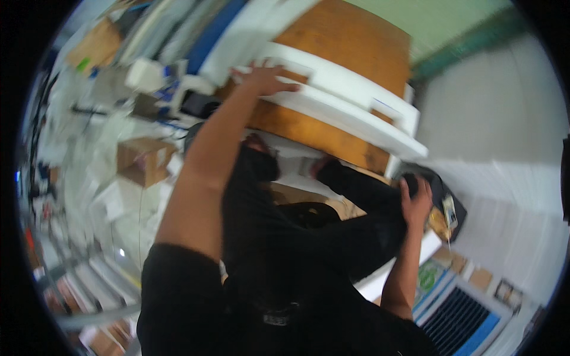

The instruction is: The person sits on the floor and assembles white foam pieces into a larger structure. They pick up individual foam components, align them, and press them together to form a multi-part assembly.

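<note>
My left hand point(264, 79) reaches forward with its fingers spread over the left end of a long white foam piece point(344, 110). That piece looks like packing foam, with rectangular notches through which brown shows. It lies across a brown wooden board point(350, 44), which shows again along the near side. My right hand point(417, 199) lies at my bent right knee, fingers apart, with nothing visible in it. Just beyond its fingertips is a dark bag-like thing point(442, 193), blurred. The underside of my left palm is hidden.
An open cardboard box point(144, 160) stands on the littered floor at left. White and blue items point(157, 80) sit left of the board. A pale wall point(499, 113) closes the right side. At lower right is a blue-edged panel with dark slats point(457, 314).
</note>
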{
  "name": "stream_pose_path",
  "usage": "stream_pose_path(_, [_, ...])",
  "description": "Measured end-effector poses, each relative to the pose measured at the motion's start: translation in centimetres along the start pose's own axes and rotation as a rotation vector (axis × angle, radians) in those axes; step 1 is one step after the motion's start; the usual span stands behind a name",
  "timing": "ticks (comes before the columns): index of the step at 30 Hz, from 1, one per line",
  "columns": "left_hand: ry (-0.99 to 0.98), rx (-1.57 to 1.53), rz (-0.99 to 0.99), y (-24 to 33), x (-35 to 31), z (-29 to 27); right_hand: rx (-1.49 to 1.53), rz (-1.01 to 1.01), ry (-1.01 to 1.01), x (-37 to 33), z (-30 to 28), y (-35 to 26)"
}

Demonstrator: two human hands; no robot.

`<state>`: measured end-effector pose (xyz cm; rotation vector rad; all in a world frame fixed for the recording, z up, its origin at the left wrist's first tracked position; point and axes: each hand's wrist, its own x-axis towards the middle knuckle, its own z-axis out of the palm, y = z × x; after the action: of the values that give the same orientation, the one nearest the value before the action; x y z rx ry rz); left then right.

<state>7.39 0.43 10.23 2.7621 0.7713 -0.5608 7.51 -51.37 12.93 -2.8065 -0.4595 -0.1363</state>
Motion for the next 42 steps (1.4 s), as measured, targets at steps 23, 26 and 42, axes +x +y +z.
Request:
stream_pose_path(23, [0.105,0.069,0.103,-0.3,2.2,2.3,-0.14,0.375,0.005,13.6,9.3,-3.8])
stream_pose_path(26, [0.174,0.093,0.141,-2.3,3.0,2.1,-0.085,0.402,0.028,13.8,8.6,-5.3])
stream_pose_path(42, [0.15,0.045,0.09,-1.0,1.7,1.4,0.045,0.31,0.195,14.2,7.2,-4.7])
